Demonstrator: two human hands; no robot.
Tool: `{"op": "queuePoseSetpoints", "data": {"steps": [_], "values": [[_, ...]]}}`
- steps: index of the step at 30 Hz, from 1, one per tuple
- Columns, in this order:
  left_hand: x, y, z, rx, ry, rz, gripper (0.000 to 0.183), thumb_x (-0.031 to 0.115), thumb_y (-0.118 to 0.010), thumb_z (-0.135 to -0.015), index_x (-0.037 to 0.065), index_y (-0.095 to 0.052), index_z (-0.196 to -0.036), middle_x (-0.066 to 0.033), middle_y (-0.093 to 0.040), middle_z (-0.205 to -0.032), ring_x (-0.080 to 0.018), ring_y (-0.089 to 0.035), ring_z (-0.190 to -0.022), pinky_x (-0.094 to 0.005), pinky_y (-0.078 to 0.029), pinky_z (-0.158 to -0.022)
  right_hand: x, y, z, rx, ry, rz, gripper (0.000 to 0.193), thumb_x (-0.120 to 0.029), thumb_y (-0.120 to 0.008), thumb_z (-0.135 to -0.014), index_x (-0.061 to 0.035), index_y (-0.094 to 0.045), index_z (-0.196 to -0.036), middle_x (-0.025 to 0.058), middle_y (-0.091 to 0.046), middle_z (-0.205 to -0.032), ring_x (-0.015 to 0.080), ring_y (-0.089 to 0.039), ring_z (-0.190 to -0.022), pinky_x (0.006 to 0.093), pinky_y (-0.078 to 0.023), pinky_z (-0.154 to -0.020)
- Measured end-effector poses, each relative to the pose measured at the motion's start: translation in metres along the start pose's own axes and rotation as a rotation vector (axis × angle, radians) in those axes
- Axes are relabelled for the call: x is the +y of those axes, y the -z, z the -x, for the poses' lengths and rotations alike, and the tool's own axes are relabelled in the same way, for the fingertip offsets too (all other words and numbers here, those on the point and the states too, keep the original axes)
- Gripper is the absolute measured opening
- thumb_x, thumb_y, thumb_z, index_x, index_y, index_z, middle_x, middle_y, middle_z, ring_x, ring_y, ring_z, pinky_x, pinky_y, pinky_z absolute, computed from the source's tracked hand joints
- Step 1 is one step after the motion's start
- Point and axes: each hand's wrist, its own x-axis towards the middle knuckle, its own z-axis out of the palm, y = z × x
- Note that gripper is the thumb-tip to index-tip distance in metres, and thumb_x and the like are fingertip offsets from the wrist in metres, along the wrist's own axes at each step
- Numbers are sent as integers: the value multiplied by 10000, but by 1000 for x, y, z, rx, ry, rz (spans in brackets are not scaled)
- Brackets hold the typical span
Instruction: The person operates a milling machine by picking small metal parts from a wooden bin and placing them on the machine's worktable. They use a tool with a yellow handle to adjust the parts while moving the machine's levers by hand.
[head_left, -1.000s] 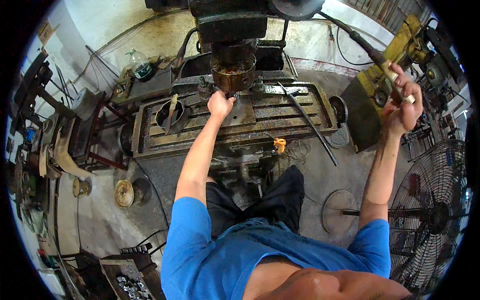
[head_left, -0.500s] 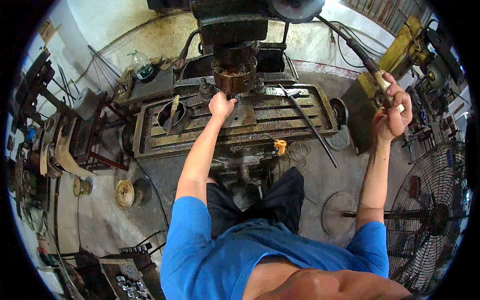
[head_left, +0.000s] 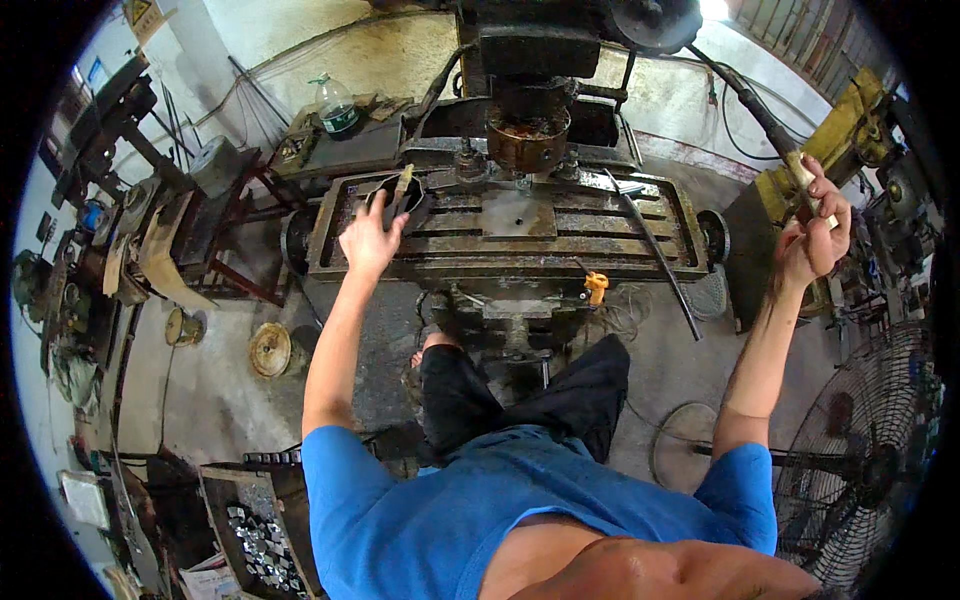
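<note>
My left hand (head_left: 370, 243) is over the left end of the slotted machine table (head_left: 455, 252). Its fingers are spread around a dark pot (head_left: 425, 205), close to a brush (head_left: 405, 182) standing tilted in it. No grip on the brush shows. Up on the right, my right hand (head_left: 815, 235) is wrapped round the pale handle (head_left: 800, 172) of a long dark lever (head_left: 748, 98). A round rusty cutter housing (head_left: 528, 140) hangs from the machine head above a flat metal plate (head_left: 518, 218) at mid-table.
A dark bar (head_left: 655, 250) leans across the table's right end, past its front edge. An orange-yellow tool (head_left: 596, 288) is at the front edge. A standing fan (head_left: 860, 450) is close on my right. A wooden box of metal pieces (head_left: 262, 540) lies lower left.
My left hand has left the spot below the cutter housing and moved left to the pot, its fingers now spread. The right hand keeps its hold on the lever. The view has shifted.
</note>
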Motion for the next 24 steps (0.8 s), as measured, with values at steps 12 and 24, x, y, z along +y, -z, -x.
{"op": "queuePoseSetpoints", "data": {"steps": [12,24], "values": [[-17,-22,7,125,45,660,210,167,-533,-841,6,-630,-936,-167,-643,-810,-291,-635,-742,-342,-479,-654,-3,0,-4,24,-20,-66,103,-30,-409,-572,-19,-413,-674,163,-500,-846,392,-462,-1081,535,-253,-997],[121,-83,-34,126,37,645,194,169,-538,-816,40,-644,-914,-190,-620,-781,-351,-603,-762,-396,-470,-653,1,2,8,-32,-6,-35,65,-31,-407,-621,-36,-411,-686,142,-515,-863,402,-446,-1120,520,-254,-1000]]}}
